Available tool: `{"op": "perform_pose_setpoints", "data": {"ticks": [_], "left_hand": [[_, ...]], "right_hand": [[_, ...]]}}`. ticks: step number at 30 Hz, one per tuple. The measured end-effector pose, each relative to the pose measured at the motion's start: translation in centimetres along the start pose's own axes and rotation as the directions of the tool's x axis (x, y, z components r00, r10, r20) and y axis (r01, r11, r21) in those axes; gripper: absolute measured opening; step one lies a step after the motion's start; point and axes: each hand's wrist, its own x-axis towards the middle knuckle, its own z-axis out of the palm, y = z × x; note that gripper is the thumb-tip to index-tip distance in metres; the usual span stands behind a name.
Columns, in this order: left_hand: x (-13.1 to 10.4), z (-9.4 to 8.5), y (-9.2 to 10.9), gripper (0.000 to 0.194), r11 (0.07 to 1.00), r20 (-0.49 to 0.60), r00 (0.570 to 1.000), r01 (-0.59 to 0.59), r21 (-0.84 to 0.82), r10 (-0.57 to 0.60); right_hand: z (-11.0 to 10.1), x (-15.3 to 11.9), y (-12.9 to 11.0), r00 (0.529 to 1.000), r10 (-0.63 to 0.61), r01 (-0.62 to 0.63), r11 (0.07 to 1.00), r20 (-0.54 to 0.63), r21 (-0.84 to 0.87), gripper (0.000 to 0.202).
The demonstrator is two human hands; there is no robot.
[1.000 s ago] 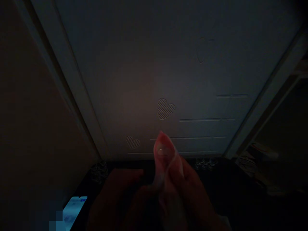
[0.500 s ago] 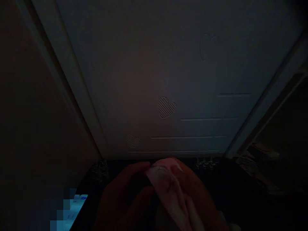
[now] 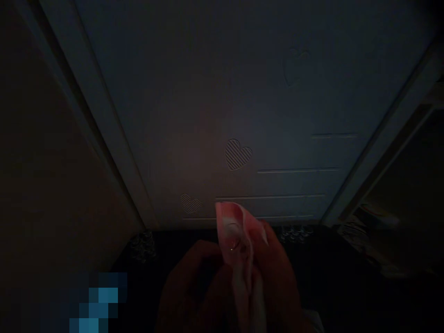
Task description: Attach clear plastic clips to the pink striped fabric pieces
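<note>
The view is very dark. A folded pink cloth (image 3: 239,231) with paler patches stands up between my hands at the bottom middle. A thin curved line and a tiny bright glint show on its near face; what makes them I cannot make out. My right hand (image 3: 277,268) is closed round the cloth's right side. My left hand (image 3: 194,277) is curled, its thumb and fingertips meeting at the cloth's left edge. The lower parts of both hands fade into shadow.
Ahead stands a pale panel (image 3: 173,115), marked with striped hearts and straight lines. Clusters of shiny, ring-like shapes (image 3: 296,233) lie at its foot, left and right. A dark surface (image 3: 329,277) spreads below. Blue pixelated blocks (image 3: 99,305) cover something at lower left.
The pink cloth has risen and turned more upright, its top now overlapping the panel's lower lines. My left hand has shifted right, and my right hand slightly left and up.
</note>
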Motion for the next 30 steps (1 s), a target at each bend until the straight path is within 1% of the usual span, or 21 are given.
{"op": "perform_pose_setpoints", "data": {"ticks": [3, 5, 6, 8, 10, 12, 13, 15, 16, 17, 18, 19, 22, 24, 26, 28, 29, 30], "left_hand": [[0.3, -0.1, 0.0, 0.011, 0.994, -0.040, 0.998, 0.037, -0.102, -0.042], [0.4, 0.0, 0.1, 0.010, 0.991, -0.062, 0.997, 0.048, -0.127, -0.056], [0.4, 0.0, 0.2, 0.010, 0.992, -0.063, 0.997, 0.034, -0.119, -0.042], [0.3, 0.0, 0.2, 0.012, 0.996, -0.042, 0.999, -0.037, -0.083, 0.033], [0.3, -0.2, 0.1, 0.011, 0.987, -0.007, 0.987, -0.159, -0.032, 0.159], [0.3, -0.3, -0.1, 0.013, 0.951, 0.031, 0.951, -0.309, 0.021, 0.308], [0.3, -0.4, -0.2, 0.015, 0.923, 0.064, 0.923, -0.382, 0.052, 0.379], [0.3, -0.4, -0.3, 0.020, 0.851, 0.134, 0.855, -0.515, 0.107, 0.501], [0.3, -0.4, -0.3, 0.022, 0.819, 0.157, 0.827, -0.559, 0.132, 0.539], [0.3, -0.4, -0.3, 0.024, 0.797, 0.174, 0.810, -0.584, 0.155, 0.559], [0.4, -0.4, -0.3, 0.025, 0.788, 0.179, 0.804, -0.593, 0.167, 0.567], [0.4, -0.3, -0.2, 0.024, 0.798, 0.180, 0.814, -0.579, 0.167, 0.552], [0.5, -0.3, -0.1, 0.016, 0.861, 0.183, 0.864, -0.494, 0.125, 0.469], [0.5, -0.3, 0.0, 0.019, 0.893, 0.168, 0.894, -0.436, 0.112, 0.416], [0.4, -0.3, -0.2, 0.018, 0.929, 0.100, 0.933, -0.355, 0.105, 0.345], [0.4, -0.4, -0.3, 0.012, 0.969, -0.004, 0.971, -0.239, 0.068, 0.240], [0.5, -0.4, -0.4, 0.005, 0.984, -0.054, 0.983, -0.174, 0.041, 0.176], [0.5, -0.5, -0.5, 0.003, 0.994, -0.085, 0.990, -0.111, 0.013, 0.112]], "right_hand": [[-0.3, -0.1, 0.4, 0.995, 0.012, -0.009, 1.000, 0.101, -0.028, 0.044], [-0.3, -0.3, 0.4, 0.995, -0.012, 0.017, 0.999, 0.101, -0.047, 0.043], [-0.2, -0.4, 0.4, 0.996, -0.025, 0.029, 0.999, 0.089, -0.041, 0.042], [0.2, -0.8, 0.3, 0.999, -0.035, 0.035, 0.999, 0.032, -0.004, 0.041], [0.8, -1.2, 0.0, 1.000, -0.020, 0.021, 0.998, -0.016, 0.053, 0.040], [1.3, -1.5, -0.1, 0.999, -0.005, 0.010, 0.996, -0.051, 0.092, 0.039], [1.4, -1.5, -0.1, 0.998, -0.017, 0.022, 0.995, -0.059, 0.094, 0.039], [1.5, -1.5, 0.1, 0.994, -0.064, 0.070, 0.996, -0.084, 0.060, 0.039], [1.5, -1.4, 0.2, 0.992, -0.088, 0.091, 0.995, -0.094, 0.032, 0.038], [1.4, -1.3, 0.3, 0.989, -0.108, 0.109, 0.994, -0.100, 0.007, 0.037], [1.3, -1.2, 0.5, 0.988, -0.124, 0.124, 0.992, -0.093, -0.007, 0.037], [1.2, -1.1, 0.6, 0.988, -0.131, 0.130, 0.991, -0.080, -0.015, 0.037], [0.9, -0.8, 0.7, 0.991, -0.124, 0.123, 0.992, -0.049, -0.013, 0.038], [0.7, -0.7, 0.7, 0.996, -0.085, 0.085, 0.996, -0.011, -0.003, 0.038], [0.7, -0.7, 0.6, 0.998, -0.048, 0.047, 0.999, 0.047, 0.005, 0.037], [0.6, -0.9, 0.5, 0.995, -0.036, 0.034, 0.999, 0.098, 0.017, 0.036], [0.6, -1.1, 0.5, 0.994, -0.034, 0.033, 0.999, 0.106, 0.017, 0.036], [0.6, -1.2, 0.4, 0.992, -0.032, 0.031, 0.999, 0.122, 0.016, 0.036]]}}
